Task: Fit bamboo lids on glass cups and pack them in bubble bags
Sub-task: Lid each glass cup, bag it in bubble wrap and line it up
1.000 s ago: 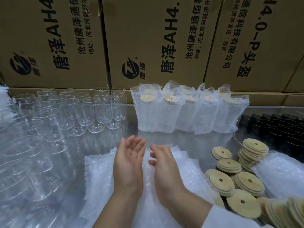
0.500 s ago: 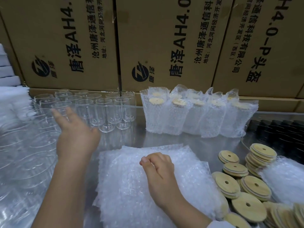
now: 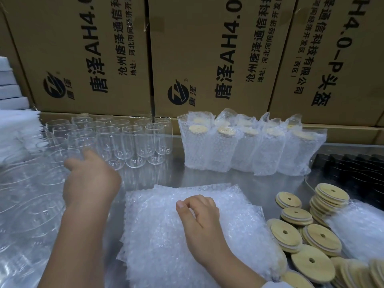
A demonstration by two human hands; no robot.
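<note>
Left hand [image 3: 91,181] reached cups [image 3: 133,140], right hand [image 3: 201,221] on bubble bags [image 3: 158,229], cartons [image 3: 207,38] "唐泽AH4.0"

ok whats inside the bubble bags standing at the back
Round bamboo lids show at the open tops of the standing bubble bags. The bubble film hides whatever sits below the lids, so the rest cannot be made out.

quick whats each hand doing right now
Left hand: open, reaching at the glass cups, no clear grip.
Right hand: fingers curled, seems to pinch the bubble bags.
</note>
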